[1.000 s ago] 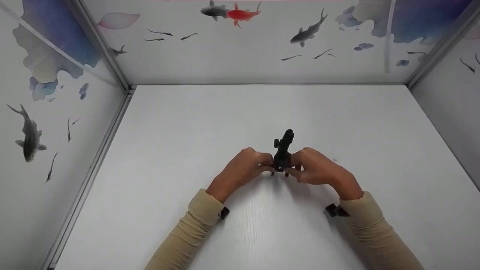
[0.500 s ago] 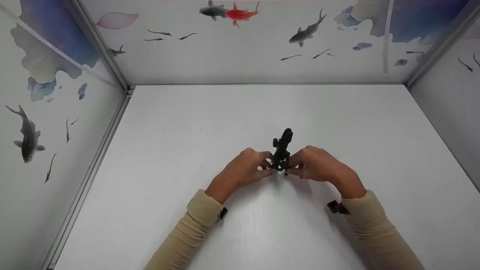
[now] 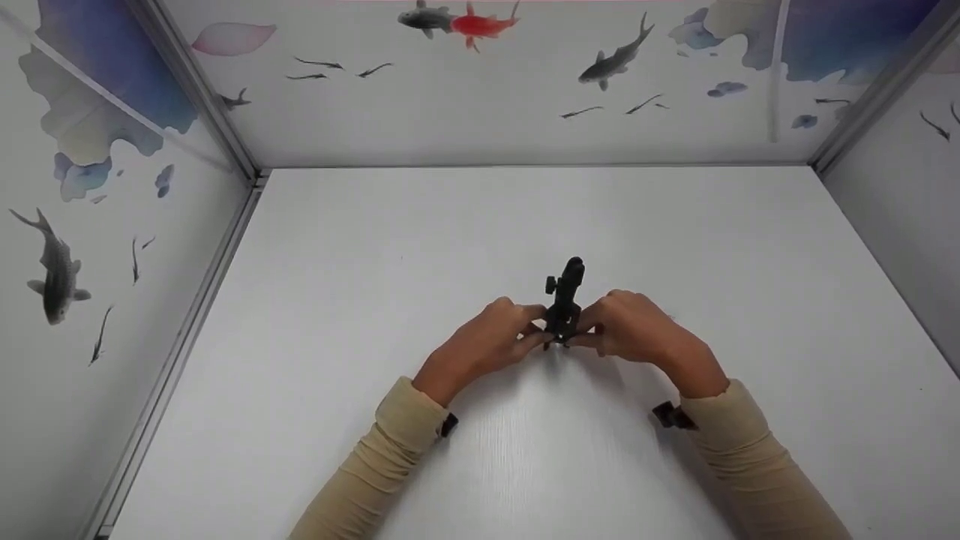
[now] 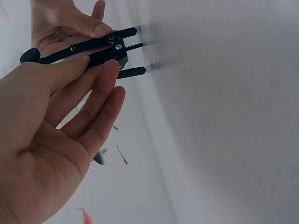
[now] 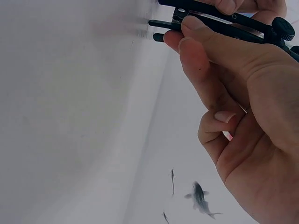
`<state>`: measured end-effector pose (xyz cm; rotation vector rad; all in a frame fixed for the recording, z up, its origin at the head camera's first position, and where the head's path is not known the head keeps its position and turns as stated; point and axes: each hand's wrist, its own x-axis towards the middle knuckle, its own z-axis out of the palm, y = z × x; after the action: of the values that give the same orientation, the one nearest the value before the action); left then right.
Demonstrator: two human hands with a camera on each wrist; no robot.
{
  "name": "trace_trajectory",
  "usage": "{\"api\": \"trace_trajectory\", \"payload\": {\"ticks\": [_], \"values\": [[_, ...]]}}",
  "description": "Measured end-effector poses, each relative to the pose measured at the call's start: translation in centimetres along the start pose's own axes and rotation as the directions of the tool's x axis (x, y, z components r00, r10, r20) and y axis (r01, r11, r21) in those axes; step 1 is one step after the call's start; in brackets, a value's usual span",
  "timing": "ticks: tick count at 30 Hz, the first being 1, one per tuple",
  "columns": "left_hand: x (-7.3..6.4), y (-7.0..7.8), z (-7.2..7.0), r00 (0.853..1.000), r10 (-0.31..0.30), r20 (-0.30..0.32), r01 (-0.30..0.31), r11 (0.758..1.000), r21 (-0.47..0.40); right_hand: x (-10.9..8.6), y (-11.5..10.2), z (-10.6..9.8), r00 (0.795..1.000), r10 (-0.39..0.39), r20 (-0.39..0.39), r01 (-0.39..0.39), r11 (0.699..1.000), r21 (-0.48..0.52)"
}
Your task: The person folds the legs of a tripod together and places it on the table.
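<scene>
A small black tripod-like stand point(image 3: 570, 281) is held upright between both hands, just over or on the table; I cannot tell whether its feet touch. Its round knob point(image 4: 30, 55) and leg ends point(image 4: 131, 72) show in the left wrist view. My left hand point(image 3: 487, 334) pinches its left side low down between thumb and fingertips. From the other side, my right hand point(image 3: 641, 330) pinches it with thumb and index finger, while the other fingers curl loosely in the right wrist view. Fingers hide part of the stand's lower body point(image 5: 219, 23).
The white table point(image 3: 375, 225) spreads around the hands. White panels printed with fish point(image 3: 611, 64) stand at the back and both sides, with a grey metal frame point(image 3: 202, 300) along the left edge. Small black devices point(image 3: 664, 415) sit at both cuffs.
Both hands stay on the stand while their fingertips shift slightly about its lower legs. The stand has moved a little to the left since a second ago.
</scene>
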<state>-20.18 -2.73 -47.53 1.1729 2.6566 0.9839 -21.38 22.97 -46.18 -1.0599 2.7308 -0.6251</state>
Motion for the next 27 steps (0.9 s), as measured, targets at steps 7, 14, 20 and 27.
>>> {"api": "trace_trajectory", "payload": {"ticks": [7, 14, 20, 27], "values": [[0.06, 0.55, 0.16, 1.000, -0.017, -0.016, 0.018, 0.995, 0.098, -0.15, -0.20, -0.14, 0.999, 0.033, -0.018, -0.034, 0.997, -0.072], [0.05, 0.55, 0.25, 1.000, -0.019, -0.017, 0.020, 0.998, 0.054, -0.21, -0.41, 0.09, 1.000, -0.001, -0.026, -0.001, 0.996, -0.088], [-0.02, 0.31, 0.27, 1.000, -0.015, -0.017, 0.016, 1.000, 0.026, -0.01, -0.44, 0.33, 0.999, -0.033, -0.036, 0.029, 0.994, -0.102], [-0.16, 0.18, 0.24, 1.000, -0.020, -0.018, 0.020, 1.000, 0.019, 0.13, -0.33, 0.51, 0.999, -0.031, -0.026, 0.029, 0.997, -0.064]]}}
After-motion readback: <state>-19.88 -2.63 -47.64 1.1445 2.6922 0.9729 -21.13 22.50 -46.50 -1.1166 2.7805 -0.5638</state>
